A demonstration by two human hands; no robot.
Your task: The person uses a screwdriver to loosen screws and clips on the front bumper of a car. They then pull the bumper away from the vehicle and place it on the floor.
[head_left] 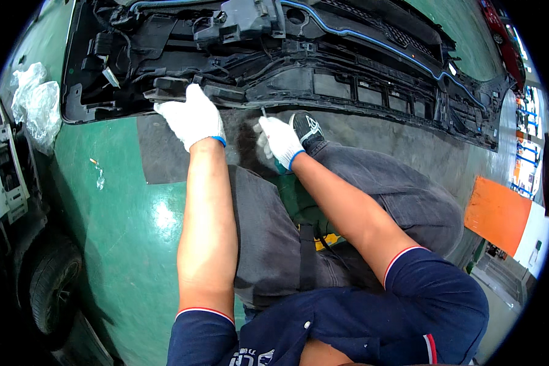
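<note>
A large black car bumper (372, 110) lies with its ribbed inner side up, spread across the far part of the view. At its near edge, left of the middle, my left hand (194, 119) in a white knit glove grips the rim; some fingertips are hidden against it. My right hand (280, 140), gloved the same way, is closed around a screwdriver (263, 112). Its thin metal tip points at the bumper's near edge, and a bit of green handle shows below the fist. Whether the tip touches the edge I cannot tell.
Under the bumper's near side lies a dark mat (158, 152) on the green floor (128, 226). Crumpled clear plastic (39, 104) sits at the left, above a car wheel (55, 283). An orange and white board (500, 210) stands at the right. My shoe (308, 129) is close to the bumper.
</note>
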